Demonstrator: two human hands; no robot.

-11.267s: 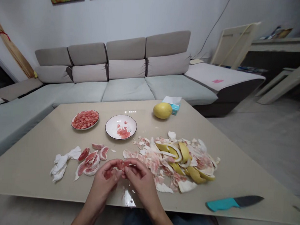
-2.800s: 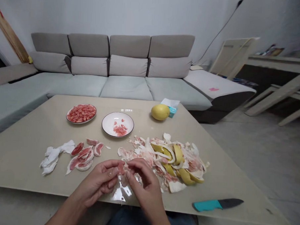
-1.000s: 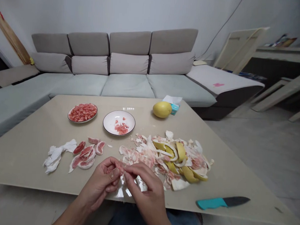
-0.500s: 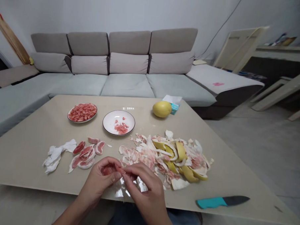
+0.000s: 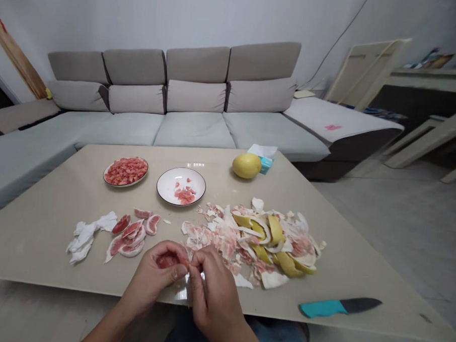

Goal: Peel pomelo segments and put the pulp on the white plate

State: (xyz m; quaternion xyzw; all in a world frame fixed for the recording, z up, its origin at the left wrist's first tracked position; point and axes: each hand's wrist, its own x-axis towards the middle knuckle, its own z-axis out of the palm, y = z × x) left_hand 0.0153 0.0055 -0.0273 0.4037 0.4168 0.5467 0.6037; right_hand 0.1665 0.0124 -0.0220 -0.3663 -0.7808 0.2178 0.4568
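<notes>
My left hand is closed around a pink pomelo segment, whose flesh shows between thumb and fingers. Against its edge, my right hand pinches with thumb and forefinger; what lies between those fingertips is too small to make out. Just beyond my left hand lie several pomelo segments with white membrane still on them. A pile of yellow rind and torn membrane spreads beyond and to the right of my right hand. Farther back, a white plate holds a few pieces of pink flesh.
A second plate heaped with pink flesh stands back left. A whole yellow pomelo sits beside a blue tissue pack. Crumpled white tissue lies at left. A turquoise-handled knife rests near the table's front right edge.
My right hand's fingers have drawn together into a tighter pinch at the segment's edge. My left hand keeps its hold, nearly in the same place.
</notes>
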